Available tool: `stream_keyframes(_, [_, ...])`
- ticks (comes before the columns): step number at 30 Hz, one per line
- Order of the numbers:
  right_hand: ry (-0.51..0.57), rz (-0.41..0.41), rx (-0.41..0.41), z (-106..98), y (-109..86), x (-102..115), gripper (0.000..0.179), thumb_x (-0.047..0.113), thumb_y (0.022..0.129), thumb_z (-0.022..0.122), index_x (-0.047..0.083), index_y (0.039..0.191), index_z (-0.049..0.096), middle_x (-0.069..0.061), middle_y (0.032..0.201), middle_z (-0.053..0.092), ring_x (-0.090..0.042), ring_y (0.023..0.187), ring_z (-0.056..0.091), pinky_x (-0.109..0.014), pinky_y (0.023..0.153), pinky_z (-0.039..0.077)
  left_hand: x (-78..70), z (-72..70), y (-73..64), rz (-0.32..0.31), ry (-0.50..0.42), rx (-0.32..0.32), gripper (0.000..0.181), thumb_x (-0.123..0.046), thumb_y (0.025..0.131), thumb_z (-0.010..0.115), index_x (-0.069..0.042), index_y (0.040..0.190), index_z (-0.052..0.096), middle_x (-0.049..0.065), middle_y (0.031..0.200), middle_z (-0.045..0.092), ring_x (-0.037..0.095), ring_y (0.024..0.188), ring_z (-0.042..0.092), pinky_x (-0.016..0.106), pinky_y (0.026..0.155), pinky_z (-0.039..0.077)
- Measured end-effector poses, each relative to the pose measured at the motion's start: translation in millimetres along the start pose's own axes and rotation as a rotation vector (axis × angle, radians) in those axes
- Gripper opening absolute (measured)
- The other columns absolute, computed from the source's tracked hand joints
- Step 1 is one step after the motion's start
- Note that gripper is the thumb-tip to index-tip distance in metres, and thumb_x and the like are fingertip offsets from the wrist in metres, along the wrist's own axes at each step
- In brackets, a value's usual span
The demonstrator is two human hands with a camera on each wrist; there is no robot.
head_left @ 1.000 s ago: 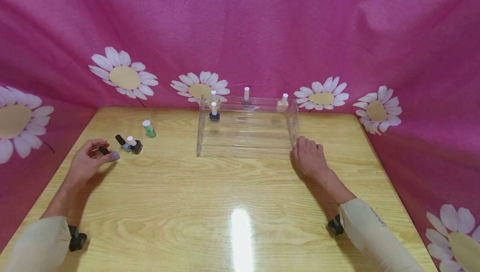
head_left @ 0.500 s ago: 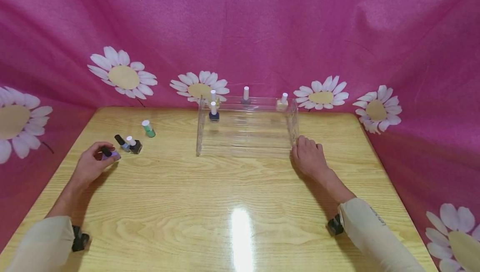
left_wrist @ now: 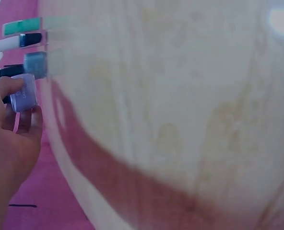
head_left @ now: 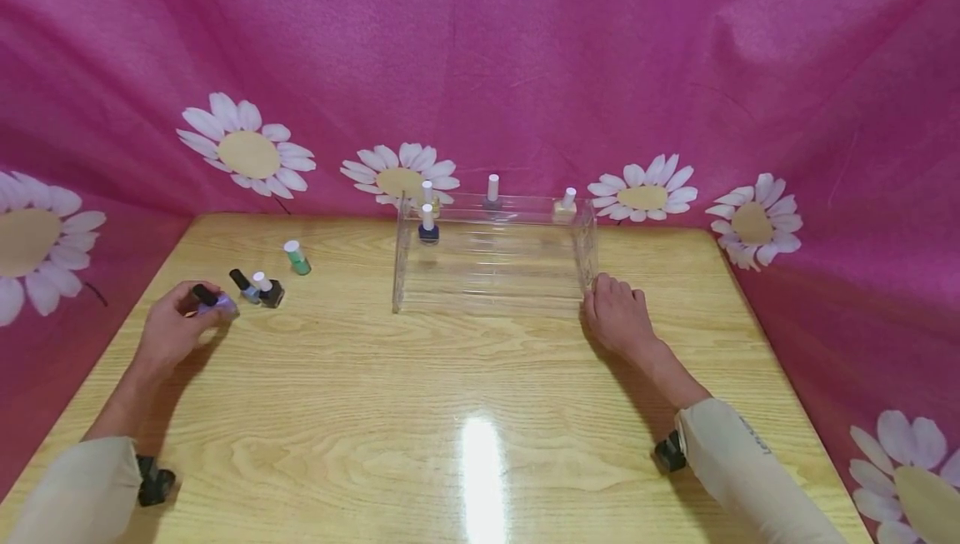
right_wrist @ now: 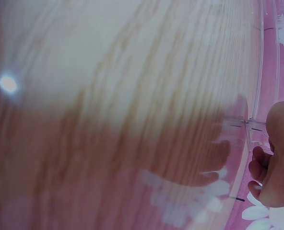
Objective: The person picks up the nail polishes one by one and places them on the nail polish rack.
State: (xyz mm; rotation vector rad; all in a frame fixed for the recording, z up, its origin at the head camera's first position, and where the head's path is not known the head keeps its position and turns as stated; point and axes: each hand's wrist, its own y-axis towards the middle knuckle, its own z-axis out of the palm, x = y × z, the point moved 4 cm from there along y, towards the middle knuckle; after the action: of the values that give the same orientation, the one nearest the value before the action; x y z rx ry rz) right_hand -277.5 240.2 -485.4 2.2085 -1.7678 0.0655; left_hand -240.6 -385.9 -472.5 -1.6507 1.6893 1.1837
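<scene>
My left hand (head_left: 168, 329) pinches a lavender nail polish bottle (left_wrist: 24, 93) between thumb and fingers at the table's left side. Its black cap (head_left: 204, 295) points back toward the palm. Close beside it are a light-blue bottle with a black cap (head_left: 246, 286) and a dark bottle with a white cap (head_left: 269, 291). A green bottle (head_left: 297, 258) stands slightly farther back. At the front right corner of a clear stepped display rack (head_left: 495, 294), my right hand (head_left: 621, 315) grips the side panel with curled fingers; the hand partly hides that corner.
Several polish bottles stand in the rack: a navy one (head_left: 428, 233) at left, one behind it, a greyish one (head_left: 492, 194) mid-back and a cream one (head_left: 566, 207) at back right. A pink daisy-print cloth (head_left: 510, 69) rises behind the wooden table (head_left: 420, 411).
The lavender bottle, pinched in my left hand, shifts slightly and its black cap tips up. My right hand and the rack stay in place.
</scene>
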Motion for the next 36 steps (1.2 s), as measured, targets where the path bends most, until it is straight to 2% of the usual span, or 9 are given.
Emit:
stream_keyframes(4, [0.006, -0.003, -0.008, -1.0, -0.4, 1.2, 0.024, 0.018, 0.105, 0.039, 0.002, 0.087, 0.041, -0.012, 0.073, 0.045, -0.04, 0.08, 0.054, -0.051, 0.068, 0.037, -13.8, -3.4, 3.1, 0.01, -0.021, -0.031, 0.024, -0.001, 0.089, 0.071, -0.001, 0.11, 0.06, -0.023, 0.093, 0.059, -0.001, 0.085, 0.054, 0.006, 0.07, 0.043])
stream_keyframes(6, [0.01, -0.003, -0.01, -1.2, -0.3, 1.7, 0.024, 0.018, 0.105, 0.039, 0.003, 0.087, 0.041, -0.012, 0.073, 0.045, -0.04, 0.08, 0.054, -0.051, 0.068, 0.037, -22.7, -5.3, 4.8, 0.007, -0.038, -0.035, 0.026, 0.0, 0.09, 0.071, -0.007, 0.112, 0.06, -0.024, 0.094, 0.06, -0.003, 0.086, 0.054, 0.006, 0.07, 0.043])
stream_keyframes(11, [0.009, -0.003, -0.004, -0.9, 0.2, 1.3, 0.024, 0.018, 0.105, 0.039, 0.003, 0.087, 0.041, -0.012, 0.074, 0.045, -0.041, 0.081, 0.054, -0.052, 0.069, 0.037, -43.3, -4.8, 12.4, 0.02, -0.231, -0.027, 0.047, 0.011, 0.088, 0.066, -0.025, 0.115, 0.054, -0.023, 0.095, 0.067, -0.007, 0.086, 0.062, 0.007, 0.07, 0.049])
stream_keyframes(13, [0.008, -0.003, -0.004, -0.7, 0.0, 0.7, 0.024, 0.018, 0.105, 0.039, 0.003, 0.086, 0.041, -0.012, 0.074, 0.045, -0.041, 0.081, 0.054, -0.052, 0.069, 0.037, -51.5, -2.9, 15.2, 0.051, -0.265, -0.033, 0.049, 0.015, 0.086, 0.065, -0.024, 0.114, 0.055, -0.021, 0.095, 0.068, -0.006, 0.087, 0.063, 0.008, 0.072, 0.049])
stream_keyframes(17, [0.004, -0.004, -0.003, 0.3, 0.0, 0.3, 0.024, 0.018, 0.105, 0.038, 0.003, 0.087, 0.041, -0.012, 0.074, 0.045, -0.041, 0.081, 0.054, -0.052, 0.069, 0.037, -65.2, 1.4, 19.4, 0.124, -0.243, -0.055, 0.048, 0.018, 0.084, 0.066, -0.02, 0.112, 0.061, -0.019, 0.096, 0.068, -0.003, 0.088, 0.062, 0.007, 0.076, 0.048])
stream_keyframes(21, [0.001, -0.005, -0.002, 1.2, 0.3, 0.5, 0.025, 0.019, 0.105, 0.038, 0.003, 0.087, 0.041, -0.012, 0.074, 0.044, -0.041, 0.081, 0.054, -0.051, 0.069, 0.036, -78.7, 8.4, 23.8, 0.16, -0.32, -0.029, 0.047, 0.02, 0.083, 0.066, -0.017, 0.112, 0.065, -0.013, 0.097, 0.07, -0.001, 0.088, 0.064, 0.009, 0.075, 0.048])
stream_keyframes(29, [0.004, -0.009, -0.017, 0.2, -0.5, 1.5, 0.025, 0.019, 0.105, 0.038, 0.003, 0.086, 0.04, -0.013, 0.074, 0.044, -0.041, 0.08, 0.053, -0.051, 0.067, 0.036, -113.4, 32.9, 29.3, 0.186, -0.396, 0.063, 0.05, 0.021, 0.081, 0.066, -0.021, 0.11, 0.066, -0.01, 0.094, 0.07, 0.002, 0.086, 0.063, 0.011, 0.076, 0.05])
stream_keyframes(36, [0.003, 0.0, -0.015, 1.1, -0.3, 0.5, 0.024, 0.019, 0.105, 0.038, 0.003, 0.087, 0.04, -0.013, 0.075, 0.045, -0.041, 0.081, 0.054, -0.051, 0.068, 0.037, -146.3, 61.1, 33.0, 0.234, -0.34, 0.168, 0.043, 0.015, 0.086, 0.067, -0.018, 0.113, 0.063, -0.007, 0.099, 0.068, 0.007, 0.09, 0.063, 0.013, 0.077, 0.051])
